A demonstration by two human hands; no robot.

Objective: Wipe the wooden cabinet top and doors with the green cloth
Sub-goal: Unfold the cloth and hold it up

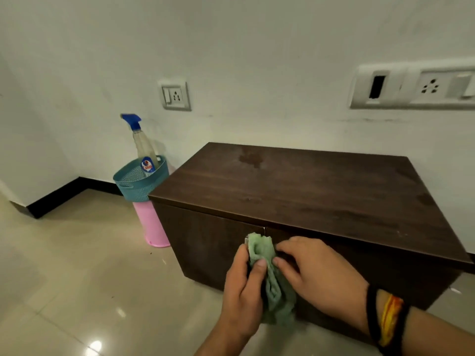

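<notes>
A low dark wooden cabinet [295, 186] stands against the white wall, its top showing a few damp-looking patches. Its two front doors [205, 242] meet at a seam near the middle. The green cloth [272, 281] hangs bunched in front of that seam, over what looks like a small metal handle. My left hand [244, 294] grips the cloth from the left, thumb pressed on it. My right hand [318, 273] holds the cloth's right side, fingers curled against the right door. A black and orange band is on my right wrist.
Left of the cabinet, a teal basket [128, 183] holding a spray bottle [144, 147] with a blue trigger sits on a pink upturned bin [151, 224]. Wall sockets [176, 95] are above. A glossy tiled floor [77, 265] spreads to the left and front.
</notes>
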